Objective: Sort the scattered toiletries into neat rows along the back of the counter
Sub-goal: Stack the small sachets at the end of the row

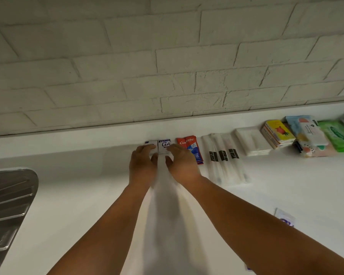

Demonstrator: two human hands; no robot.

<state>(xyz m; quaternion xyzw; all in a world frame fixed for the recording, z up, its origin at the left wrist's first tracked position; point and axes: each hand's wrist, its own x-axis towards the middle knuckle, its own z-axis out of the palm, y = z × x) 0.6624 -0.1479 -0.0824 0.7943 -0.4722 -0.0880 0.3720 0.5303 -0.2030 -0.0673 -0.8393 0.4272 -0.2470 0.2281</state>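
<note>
Two small white and blue sachets (pixel 161 144) lie side by side at the back of the white counter (pixel 87 185). My left hand (pixel 143 165) rests its fingers on the left sachet and my right hand (pixel 182 163) on the right one, fingers flat and pressing down. To their right runs a row: red toothpaste packets (pixel 189 143), wrapped toothbrushes (pixel 224 155), a white packet (pixel 251 140), a yellow box (pixel 277 133), tissue packs (pixel 308 133) and a green wipes pack (pixel 337 135).
A steel sink drainer (pixel 8 205) lies at the left edge. A small clear sachet with purple print (pixel 285 218) sits alone on the counter near my right forearm. A white brick wall (pixel 167 56) rises behind the counter.
</note>
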